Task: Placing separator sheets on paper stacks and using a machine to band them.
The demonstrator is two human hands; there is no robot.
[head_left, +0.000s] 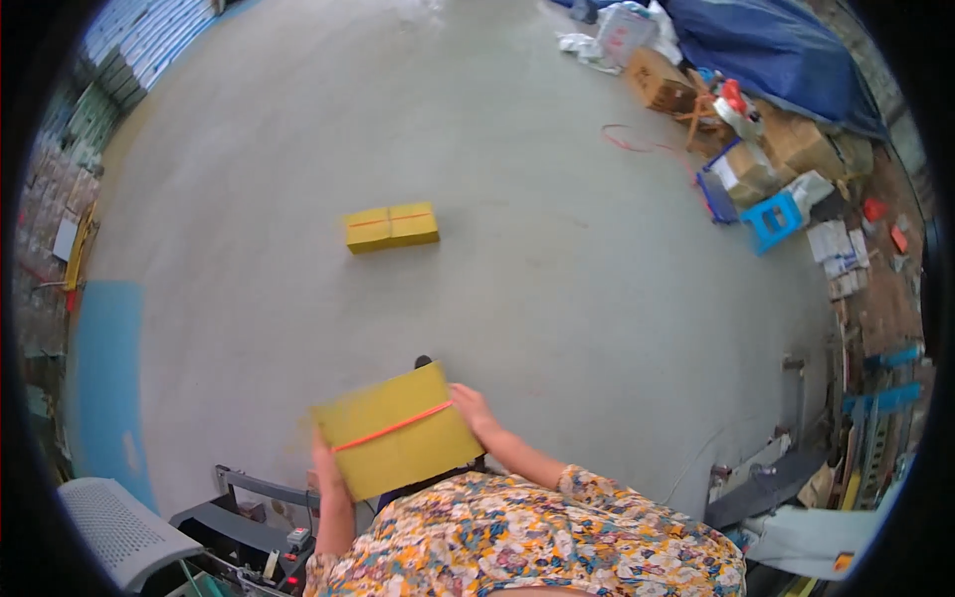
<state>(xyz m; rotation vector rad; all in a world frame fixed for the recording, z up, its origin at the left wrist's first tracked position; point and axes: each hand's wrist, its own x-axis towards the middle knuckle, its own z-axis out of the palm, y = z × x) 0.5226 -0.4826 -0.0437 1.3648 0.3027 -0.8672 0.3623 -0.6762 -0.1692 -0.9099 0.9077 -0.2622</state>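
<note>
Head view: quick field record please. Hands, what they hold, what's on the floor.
left hand: grips the left edge of the held yellow bundle
right hand: grips its right edge
held yellow bundle: flat, yellow, one orange strap across it, tilted, blurred
second yellow bundle: lies on the grey floor ahead, apart from both hands, orange strap across
right side: blue stool, cardboard boxes, blue tarp
lower left: white perforated panel

Soft, even daylight with faint shadows; fisheye bending and dark corners at the rim, slight motion blur.
</note>
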